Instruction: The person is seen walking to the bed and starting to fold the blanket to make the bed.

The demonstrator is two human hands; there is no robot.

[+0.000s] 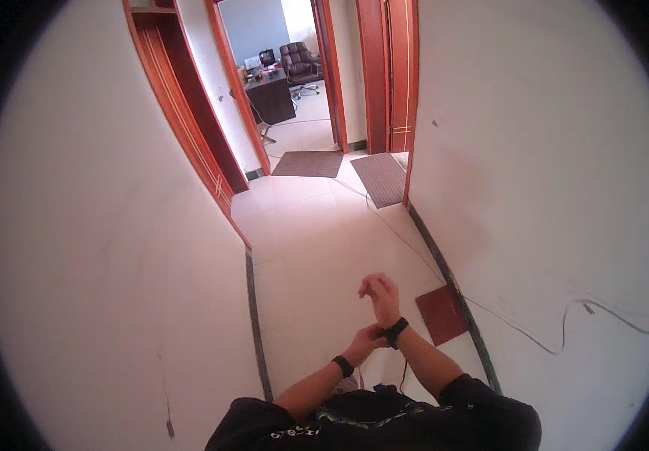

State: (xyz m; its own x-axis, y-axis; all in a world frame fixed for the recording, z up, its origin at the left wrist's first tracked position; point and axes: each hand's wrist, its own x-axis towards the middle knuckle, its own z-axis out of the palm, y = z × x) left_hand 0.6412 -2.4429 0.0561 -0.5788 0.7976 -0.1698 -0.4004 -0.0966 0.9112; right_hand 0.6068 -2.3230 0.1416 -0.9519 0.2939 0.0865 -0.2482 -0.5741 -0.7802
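My left hand [364,344] is closed at my right wrist, its fingers pinching the black wristband [396,331] there. The right hand [381,293] is raised in front of me, its fingers loosely bent and somewhat apart, with nothing seen in it. Another black wristband [342,366] sits around my left wrist. A thin dark cord [404,368] hangs below the right wristband; where its lower end goes is hidden by my black shirt [384,417].
White walls flank a tiled corridor [294,248]. A reddish-brown square [442,315] lies by the right wall, near a cable [407,240] running along the floor. Ahead are two doormats [308,164], red-brown doors [182,98], and a room with a desk [272,98] and office chair [300,64].
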